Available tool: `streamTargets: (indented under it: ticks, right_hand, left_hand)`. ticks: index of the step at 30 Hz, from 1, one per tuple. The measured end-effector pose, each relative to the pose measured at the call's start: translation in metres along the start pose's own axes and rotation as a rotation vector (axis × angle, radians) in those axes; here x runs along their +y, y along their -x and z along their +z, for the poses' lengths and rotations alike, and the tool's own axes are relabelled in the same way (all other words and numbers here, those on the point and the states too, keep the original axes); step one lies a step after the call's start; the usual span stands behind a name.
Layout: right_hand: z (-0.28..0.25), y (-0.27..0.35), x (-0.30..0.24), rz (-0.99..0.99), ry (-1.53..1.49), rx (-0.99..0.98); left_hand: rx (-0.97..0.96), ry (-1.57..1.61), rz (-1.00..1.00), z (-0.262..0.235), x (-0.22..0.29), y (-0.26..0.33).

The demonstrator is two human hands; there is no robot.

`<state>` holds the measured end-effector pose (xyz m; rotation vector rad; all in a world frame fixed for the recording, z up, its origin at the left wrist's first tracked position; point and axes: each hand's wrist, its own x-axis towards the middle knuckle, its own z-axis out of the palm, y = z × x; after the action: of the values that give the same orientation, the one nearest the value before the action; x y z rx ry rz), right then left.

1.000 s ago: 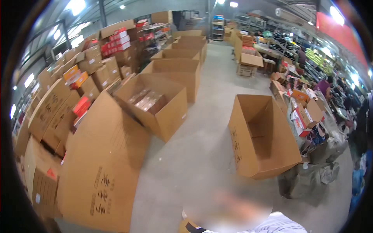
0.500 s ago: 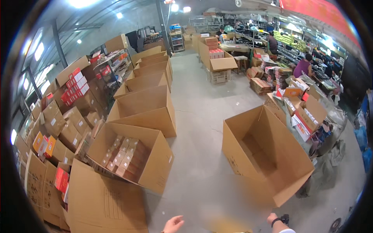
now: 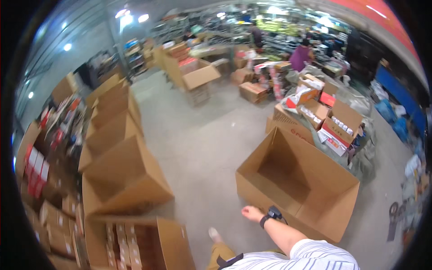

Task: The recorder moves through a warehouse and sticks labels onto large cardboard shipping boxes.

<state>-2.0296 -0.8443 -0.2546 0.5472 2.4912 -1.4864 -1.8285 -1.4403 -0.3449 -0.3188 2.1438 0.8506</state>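
My right hand [image 3: 253, 213] hangs beside the near left wall of a big cardboard box [image 3: 288, 180] that stands with its top open. No object shows in the hand; its fingers are loosely bent. A black band with a small dark device [image 3: 272, 215] circles my right wrist. My left hand is out of the picture. At the lower left, a large carton [image 3: 173, 243] holds rows of small brown boxes [image 3: 123, 245].
Beyond that carton, several more open cartons [image 3: 128, 173] line the left side. Grey floor [image 3: 193, 135] runs between the rows. Boxes with white items [image 3: 337, 128] lie on grey sheeting at right. A person in purple [image 3: 300, 56] sits farther back, near a half-filled carton [image 3: 200, 77].
My view has swung right and closer to the big box. The left cartons have shifted left and down. My right forearm has come further in, and my left hand has left the picture.
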Motion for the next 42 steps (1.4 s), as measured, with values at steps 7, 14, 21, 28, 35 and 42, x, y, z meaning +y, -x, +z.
streamTargets:
  ticks: [7, 14, 21, 28, 35, 42]
  right_hand:
    - [-0.040, -0.127, 0.012, 0.458, 0.027, 0.181]
    - [-0.105, -0.299, 0.020, 0.678, -0.264, 0.595]
    - [-0.223, -0.471, 0.091, 0.984, -0.150, 0.846]
    - [-0.282, -0.583, 0.105, 1.327, -0.246, 0.842]
    - [-0.345, -0.615, 0.169, 1.473, -0.052, 0.717]
    - [-0.400, -0.704, 0.138, 1.746, -0.026, 0.643]
  left_hand:
    - [0.179, 0.000, 0.406, -0.233, 0.309, -0.251]
    - [-0.068, 0.111, 0.666, -0.301, 0.743, -0.342]
    - [-0.128, -0.243, 0.588, -0.317, 0.849, -0.510]
    - [-0.473, -1.430, 0.263, -0.411, 0.809, -0.616]
    - [-0.389, -1.236, 0.045, -0.349, 1.097, -0.787]
    - [-0.269, -0.562, 0.704, -0.192, 1.466, -0.932]
